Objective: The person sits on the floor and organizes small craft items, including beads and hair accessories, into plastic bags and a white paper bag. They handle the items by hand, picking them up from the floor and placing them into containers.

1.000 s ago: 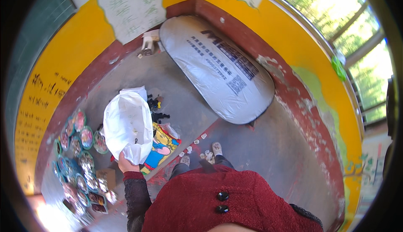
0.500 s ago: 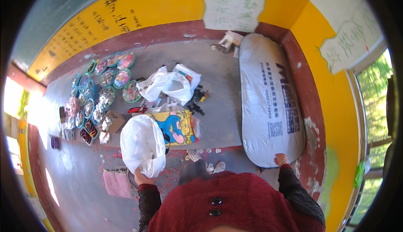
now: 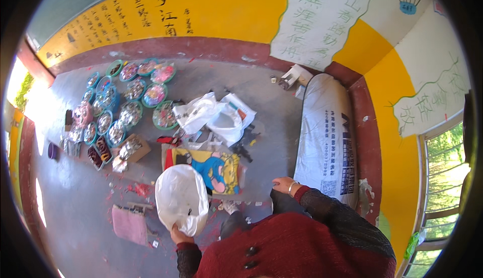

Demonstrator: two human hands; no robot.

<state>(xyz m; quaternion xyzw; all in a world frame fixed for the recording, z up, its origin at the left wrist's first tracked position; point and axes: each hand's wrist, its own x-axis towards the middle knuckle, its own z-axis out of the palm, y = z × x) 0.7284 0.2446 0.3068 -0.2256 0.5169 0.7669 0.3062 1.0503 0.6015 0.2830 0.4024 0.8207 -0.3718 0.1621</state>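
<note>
Head view: your left hand grips the near rim of a white container, held low before you, overlapping the cartoon-printed mat from this angle. Your right hand is by your dark trouser leg; I cannot tell how far its fingers open. White plastic bags lie beyond the mat.

This looks like a schoolroom that also holds goods. Beyond the left hand, a dark green chalkboard tops a yellow wall bearing columns of brushed writing. Filled basins crowd the scuffed grey floor ahead and left of it. A window facing greenery lies well right of the right hand.
</note>
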